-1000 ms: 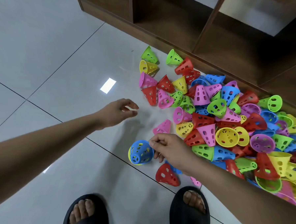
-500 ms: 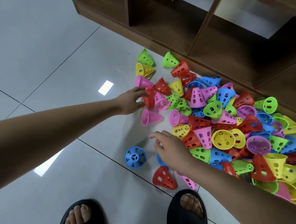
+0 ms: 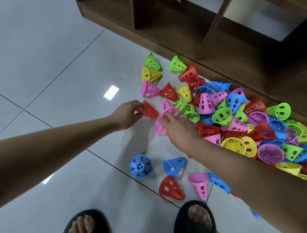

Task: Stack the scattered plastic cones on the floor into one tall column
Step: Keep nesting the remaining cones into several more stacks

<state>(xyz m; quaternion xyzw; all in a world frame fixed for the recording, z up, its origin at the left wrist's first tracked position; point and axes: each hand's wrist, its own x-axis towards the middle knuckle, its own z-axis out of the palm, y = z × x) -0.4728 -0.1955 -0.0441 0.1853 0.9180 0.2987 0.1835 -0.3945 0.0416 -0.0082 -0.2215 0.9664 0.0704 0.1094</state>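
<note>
Several perforated plastic cones in red, pink, blue, green and yellow lie in a heap (image 3: 237, 124) on the tiled floor by a wooden shelf. My left hand (image 3: 127, 115) pinches a red cone (image 3: 150, 110) at the heap's left edge. My right hand (image 3: 179, 126) reaches over a pink cone (image 3: 159, 128) lying on its side, its fingertips touching the rim of another pink cone (image 3: 169, 108). A blue cone (image 3: 140, 166) stands upright alone on the floor nearer to me.
A brown wooden shelf unit (image 3: 197, 38) runs along the far side of the heap. Loose blue (image 3: 175, 165), red (image 3: 170, 188) and pink (image 3: 200, 183) cones lie near my feet in black slippers (image 3: 195, 223). Bare grey tiles (image 3: 54, 66) stretch to the left.
My left hand moved right and took hold of the red cone. My right hand left the blue cone standing on the floor and reached forward to the pink cones.
</note>
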